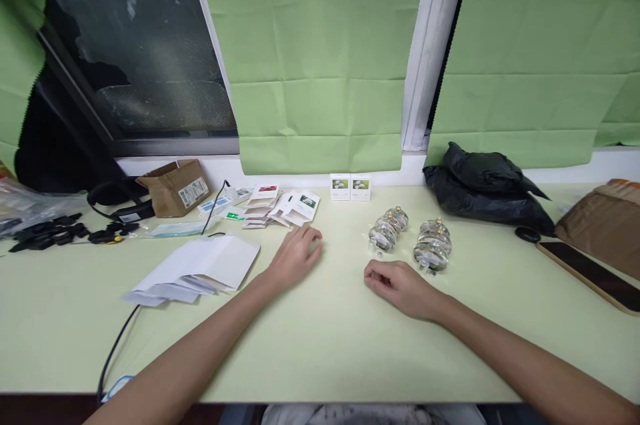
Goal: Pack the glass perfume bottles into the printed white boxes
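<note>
- Watching from afar, I see the right hand (400,286) curled narrow on the table (320,345); I cannot tell whether anything is inside.
- The left hand (295,257) rests half-spread, seemingly empty, fingertips near the printed cards.
- Beyond the right hand lie two rows of round clear pieces (433,245), outside any box.
- Loosely piled, the printed cards (303,208) look unformed to me.
- Farthest, two small white boxes (341,187) stand upright; I judge only those made up.

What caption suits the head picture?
Left hand beside printed white packaging, right hand near shiny round things, at a pale green table.
</note>
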`<state>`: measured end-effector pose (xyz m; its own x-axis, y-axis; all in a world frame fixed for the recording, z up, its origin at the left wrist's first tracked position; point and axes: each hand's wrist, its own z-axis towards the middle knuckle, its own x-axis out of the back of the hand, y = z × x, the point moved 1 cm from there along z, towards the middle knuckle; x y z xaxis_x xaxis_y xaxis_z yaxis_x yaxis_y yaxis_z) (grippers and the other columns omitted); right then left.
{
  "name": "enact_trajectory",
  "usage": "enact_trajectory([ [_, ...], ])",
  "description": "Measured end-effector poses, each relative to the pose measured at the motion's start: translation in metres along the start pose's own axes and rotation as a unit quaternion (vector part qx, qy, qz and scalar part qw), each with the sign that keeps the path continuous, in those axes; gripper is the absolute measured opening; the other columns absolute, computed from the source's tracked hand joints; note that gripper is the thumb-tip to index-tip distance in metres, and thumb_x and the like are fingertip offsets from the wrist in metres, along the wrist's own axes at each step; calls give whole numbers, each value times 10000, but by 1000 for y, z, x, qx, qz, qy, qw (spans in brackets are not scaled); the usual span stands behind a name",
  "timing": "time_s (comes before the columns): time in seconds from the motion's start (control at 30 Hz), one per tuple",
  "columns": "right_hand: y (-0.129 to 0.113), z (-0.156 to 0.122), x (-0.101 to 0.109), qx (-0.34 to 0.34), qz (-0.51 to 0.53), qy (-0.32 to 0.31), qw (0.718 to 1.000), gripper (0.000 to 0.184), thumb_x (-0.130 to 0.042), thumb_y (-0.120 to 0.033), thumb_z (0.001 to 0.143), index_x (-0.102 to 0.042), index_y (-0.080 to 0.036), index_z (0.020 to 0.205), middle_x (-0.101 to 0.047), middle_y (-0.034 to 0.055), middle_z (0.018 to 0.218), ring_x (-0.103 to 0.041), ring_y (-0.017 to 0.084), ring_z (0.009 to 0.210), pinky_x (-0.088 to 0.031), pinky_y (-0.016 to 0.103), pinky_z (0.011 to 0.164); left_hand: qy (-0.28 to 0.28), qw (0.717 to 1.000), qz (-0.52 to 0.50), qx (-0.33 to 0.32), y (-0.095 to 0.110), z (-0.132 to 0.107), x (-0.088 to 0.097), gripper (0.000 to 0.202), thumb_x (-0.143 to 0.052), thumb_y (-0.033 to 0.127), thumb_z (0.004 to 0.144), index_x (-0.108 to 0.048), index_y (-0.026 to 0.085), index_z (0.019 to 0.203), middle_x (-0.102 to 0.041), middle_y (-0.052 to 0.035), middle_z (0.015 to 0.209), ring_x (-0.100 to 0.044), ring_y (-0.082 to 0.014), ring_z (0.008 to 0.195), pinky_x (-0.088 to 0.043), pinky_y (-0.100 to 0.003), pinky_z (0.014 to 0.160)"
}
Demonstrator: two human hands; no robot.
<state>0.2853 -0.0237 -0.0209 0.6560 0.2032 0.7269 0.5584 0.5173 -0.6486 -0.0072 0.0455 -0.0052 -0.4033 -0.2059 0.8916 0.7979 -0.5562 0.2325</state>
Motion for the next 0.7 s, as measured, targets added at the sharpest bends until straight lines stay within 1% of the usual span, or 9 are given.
enact_trajectory([
  [0.03,0,0,0,1,-1,1,1000,217,-534,-363,1075,-659,-229,960,-543,-47,710,-476,136,654,-343,261,620,27,998,60,8,-4,6,0,270,-482,309,1051,-615,198,1258,-654,-153,1320,-574,-332,1240,-437,-462,1049],
  [0.1,1,0,0,3,-2,2,1000,220,-534,-367,1076,-665,-228,967,-537,-48,701,-475,136,648,-343,261,617,58,982,167,59,-14,21,0,406,-517,291,1030,-557,179,1418,-557,-213,1497,-489,-400,1358,-378,-541,1105],
  [0.2,0,0,-1,10,-5,5,1000,225,-532,-369,1077,-668,-225,970,-541,-47,698,-481,137,647,-347,263,620,63,955,260,129,-24,48,-1,588,-537,406,1035,-454,135,1550,-450,-275,1610,-416,-454,1435,-309,-594,1150],
  [0.3,0,0,-2,15,-5,4,1000,214,-536,-356,1074,-665,-225,966,-547,-48,700,-485,134,646,-347,264,621,31,937,298,182,-29,76,-7,800,-560,571,1005,-380,71,1602,-406,-333,1633,-348,-484,1498,-208,-613,1204],
  [0.37,0,0,-2,20,-7,6,1000,202,-536,-338,1072,-661,-226,960,-547,-52,702,-482,130,646,-345,263,625,3,929,308,203,-29,92,-14,884,-601,591,975,-350,39,1618,-372,-358,1649,-307,-497,1530,-172,-599,1215],
  [0.43,0,1,-3,24,-8,9,1000,191,-535,-322,1070,-660,-227,960,-548,-54,705,-480,128,646,-343,263,627,-7,925,311,219,-29,103,-21,907,-645,557,949,-358,6,1610,-379,-385,1634,-320,-520,1521,-159,-601,1209],
  [0.53,0,1,-3,26,-7,10,1000,189,-532,-318,1069,-661,-228,966,-552,-53,703,-483,129,640,-343,262,623,-17,920,313,235,-29,115,-28,839,-639,479,947,-392,-3,1588,-470,-388,1570,-365,-530,1492,-157,-610,1187],
  [0.63,0,1,-3,25,-7,9,1000,188,-535,-326,1069,-665,-228,973,-563,-50,707,-500,133,646,-350,262,627,-26,919,312,240,-31,120,-30,752,-587,404,961,-423,-21,1559,-594,-382,1440,-476,-510,1394,-165,-611,1161],
  [0.7,0,1,-3,24,-8,8,1000,184,-539,-327,1068,-667,-229,978,-569,-49,711,-506,133,649,-352,262,629,-28,920,310,240,-31,122,-30,713,-572,359,952,-447,-34,1534,-635,-379,1375,-532,-499,1322,-164,-612,1149],
])
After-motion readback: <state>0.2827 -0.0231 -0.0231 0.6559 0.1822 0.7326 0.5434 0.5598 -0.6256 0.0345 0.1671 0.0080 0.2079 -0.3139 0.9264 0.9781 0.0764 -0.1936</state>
